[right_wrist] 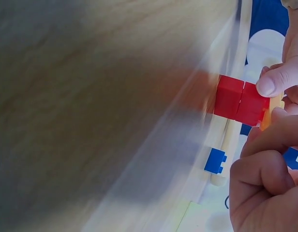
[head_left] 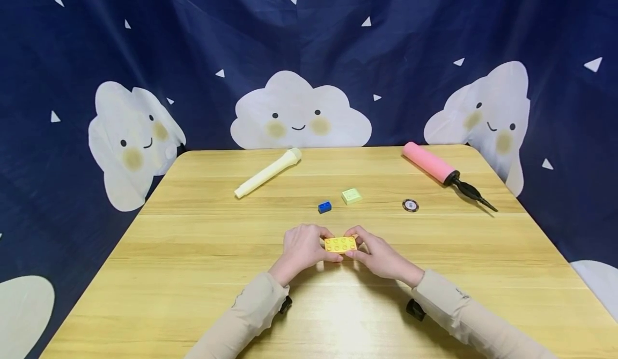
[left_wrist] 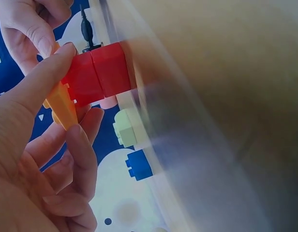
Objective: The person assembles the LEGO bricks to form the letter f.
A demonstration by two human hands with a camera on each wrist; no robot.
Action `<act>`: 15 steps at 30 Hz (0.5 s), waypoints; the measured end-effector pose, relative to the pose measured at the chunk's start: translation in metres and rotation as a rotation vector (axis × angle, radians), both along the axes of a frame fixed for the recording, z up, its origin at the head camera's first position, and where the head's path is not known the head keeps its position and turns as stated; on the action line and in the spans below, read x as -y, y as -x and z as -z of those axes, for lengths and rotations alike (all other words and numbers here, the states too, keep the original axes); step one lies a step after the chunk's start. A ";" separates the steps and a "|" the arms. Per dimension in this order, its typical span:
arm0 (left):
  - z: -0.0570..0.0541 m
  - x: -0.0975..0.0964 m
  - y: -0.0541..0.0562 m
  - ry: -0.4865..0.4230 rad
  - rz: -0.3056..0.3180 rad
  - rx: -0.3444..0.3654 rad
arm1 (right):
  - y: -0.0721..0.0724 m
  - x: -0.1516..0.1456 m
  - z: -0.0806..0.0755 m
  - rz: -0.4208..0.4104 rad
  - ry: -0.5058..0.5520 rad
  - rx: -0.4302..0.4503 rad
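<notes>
Both hands hold an orange-yellow toy building brick (head_left: 340, 244), its studs facing up, near the front middle of the table. My left hand (head_left: 305, 246) pinches the left end between thumb and fingers; my right hand (head_left: 379, 254) pinches the right end. In the wrist views, two red bricks (left_wrist: 98, 74) are stacked under it, the lower one at the tabletop. The orange brick sits right at the studs of the upper red brick (right_wrist: 252, 103) and looks slightly tilted in the left wrist view. From the head view the red stack is hidden.
Beyond the hands lie a small blue brick (head_left: 325, 207) and a pale green brick (head_left: 351, 196). A poker chip (head_left: 410, 205) is to their right. Farther back are a cream toy microphone (head_left: 268, 173) at left and a pink balloon pump (head_left: 429, 163) with black nozzle at right.
</notes>
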State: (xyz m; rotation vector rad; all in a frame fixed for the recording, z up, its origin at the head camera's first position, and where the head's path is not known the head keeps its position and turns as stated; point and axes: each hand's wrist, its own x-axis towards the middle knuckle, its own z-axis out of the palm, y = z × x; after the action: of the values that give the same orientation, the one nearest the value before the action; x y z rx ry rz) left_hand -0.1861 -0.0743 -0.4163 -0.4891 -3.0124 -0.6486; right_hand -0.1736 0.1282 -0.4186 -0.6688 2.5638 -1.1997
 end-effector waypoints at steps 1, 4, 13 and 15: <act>0.000 0.000 0.000 0.004 -0.002 0.004 | 0.000 0.000 0.000 -0.002 -0.001 -0.001; 0.000 0.000 0.001 0.003 -0.002 0.020 | 0.000 0.000 0.001 -0.005 -0.004 -0.004; -0.001 0.000 0.001 -0.016 -0.002 0.049 | 0.001 0.000 0.001 -0.010 -0.001 -0.001; -0.001 0.000 0.001 -0.021 -0.004 0.052 | 0.000 0.000 0.001 -0.010 -0.002 0.000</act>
State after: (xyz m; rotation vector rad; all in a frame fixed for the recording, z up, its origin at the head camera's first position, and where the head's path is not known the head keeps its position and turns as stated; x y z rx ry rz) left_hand -0.1876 -0.0740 -0.4158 -0.4725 -3.0502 -0.7029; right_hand -0.1740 0.1278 -0.4192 -0.6802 2.5582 -1.1937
